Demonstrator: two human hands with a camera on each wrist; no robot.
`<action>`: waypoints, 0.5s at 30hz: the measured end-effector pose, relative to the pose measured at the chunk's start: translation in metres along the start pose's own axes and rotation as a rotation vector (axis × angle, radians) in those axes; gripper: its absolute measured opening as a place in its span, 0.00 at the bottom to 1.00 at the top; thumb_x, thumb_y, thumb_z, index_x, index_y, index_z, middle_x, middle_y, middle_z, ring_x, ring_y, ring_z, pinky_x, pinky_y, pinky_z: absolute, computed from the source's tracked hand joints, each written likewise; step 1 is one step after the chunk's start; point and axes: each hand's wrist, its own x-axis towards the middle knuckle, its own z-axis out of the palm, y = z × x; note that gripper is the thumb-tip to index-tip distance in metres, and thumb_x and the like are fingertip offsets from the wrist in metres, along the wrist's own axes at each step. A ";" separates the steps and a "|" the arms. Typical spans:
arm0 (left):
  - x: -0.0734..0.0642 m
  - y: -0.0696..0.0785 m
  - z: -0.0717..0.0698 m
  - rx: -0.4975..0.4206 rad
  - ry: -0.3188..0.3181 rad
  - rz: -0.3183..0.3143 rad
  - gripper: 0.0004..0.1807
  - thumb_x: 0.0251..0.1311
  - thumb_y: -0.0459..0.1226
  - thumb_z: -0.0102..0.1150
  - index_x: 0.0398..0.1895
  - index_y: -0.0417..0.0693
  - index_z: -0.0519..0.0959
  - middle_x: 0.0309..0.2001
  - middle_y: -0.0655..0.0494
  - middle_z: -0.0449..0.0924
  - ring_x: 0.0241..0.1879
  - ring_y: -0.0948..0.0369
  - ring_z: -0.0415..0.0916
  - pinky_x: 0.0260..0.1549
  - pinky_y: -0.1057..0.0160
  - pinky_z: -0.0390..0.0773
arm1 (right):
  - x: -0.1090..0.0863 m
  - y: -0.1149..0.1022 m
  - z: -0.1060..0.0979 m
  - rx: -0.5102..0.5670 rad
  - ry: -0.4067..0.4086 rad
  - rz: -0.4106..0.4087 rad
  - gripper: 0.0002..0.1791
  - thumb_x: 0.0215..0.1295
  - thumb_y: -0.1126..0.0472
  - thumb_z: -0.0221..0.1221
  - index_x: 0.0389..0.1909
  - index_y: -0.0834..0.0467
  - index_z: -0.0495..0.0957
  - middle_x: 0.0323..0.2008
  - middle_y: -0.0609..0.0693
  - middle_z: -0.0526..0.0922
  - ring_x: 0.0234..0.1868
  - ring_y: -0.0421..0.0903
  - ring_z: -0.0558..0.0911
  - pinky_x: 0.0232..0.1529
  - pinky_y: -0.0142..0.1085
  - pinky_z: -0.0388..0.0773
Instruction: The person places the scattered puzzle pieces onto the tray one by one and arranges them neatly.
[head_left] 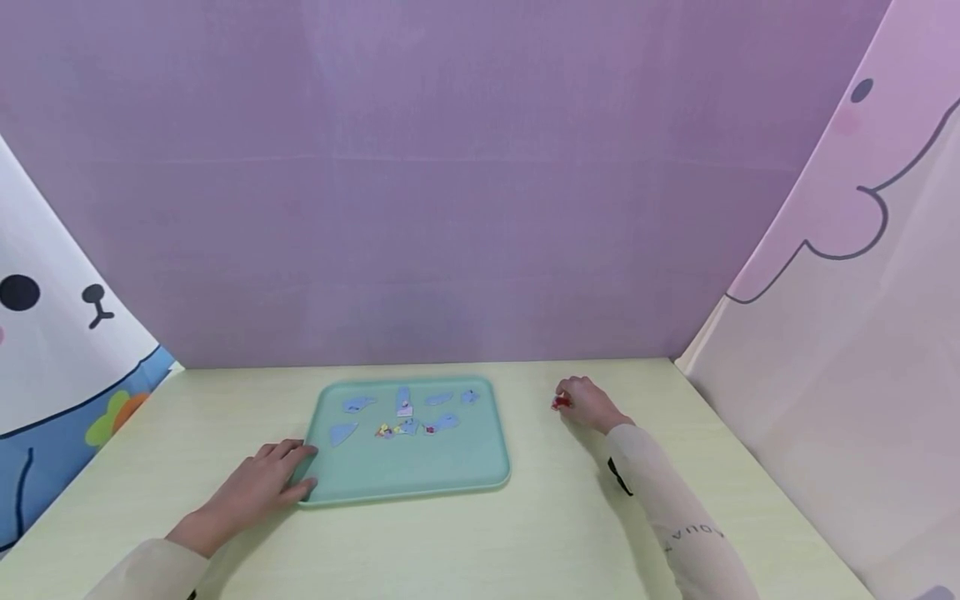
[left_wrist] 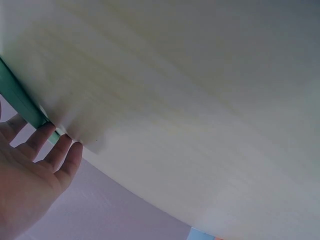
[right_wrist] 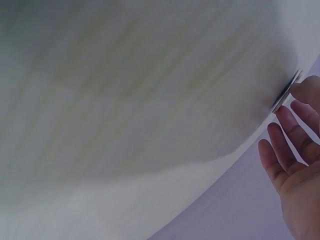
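A green tray point(head_left: 405, 479) lies on the table, bearing several small, thin light-blue pieces with printed pictures, such as a triangular piece point(head_left: 343, 433) and a tall piece point(head_left: 404, 402). On the tray's left rim rests my left hand point(head_left: 258, 486), its fingers fairly straight. In the left wrist view its fingertips touch the green edge point(left_wrist: 20, 97). To the right of the tray, my right hand point(head_left: 590, 405) pinches a small flat piece with red on it point(head_left: 559, 402) between thumb and fingers. The right wrist view shows this thin piece point(right_wrist: 286, 94) edge-on, close to the tabletop.
The pale wooden table point(head_left: 420, 550) runs back to a purple cloth wall point(head_left: 480, 208). Printed cartoon curtains hang at the left point(head_left: 60, 333) and at the right point(head_left: 847, 350).
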 end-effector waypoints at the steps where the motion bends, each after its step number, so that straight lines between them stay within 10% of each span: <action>1: 0.000 0.000 0.000 -0.001 0.003 0.002 0.23 0.52 0.46 0.61 0.49 0.43 0.75 0.49 0.43 0.75 0.45 0.43 0.73 0.33 0.45 0.75 | 0.000 0.000 0.000 0.001 0.001 -0.001 0.14 0.54 0.67 0.61 0.43 0.63 0.77 0.35 0.51 0.79 0.38 0.46 0.76 0.40 0.38 0.76; 15: -0.001 0.001 -0.001 -0.006 0.008 0.005 0.23 0.52 0.46 0.61 0.49 0.43 0.75 0.49 0.43 0.75 0.45 0.43 0.73 0.33 0.44 0.74 | -0.006 -0.007 -0.003 -0.019 0.025 -0.066 0.16 0.51 0.68 0.63 0.42 0.64 0.77 0.36 0.53 0.78 0.40 0.49 0.76 0.41 0.39 0.76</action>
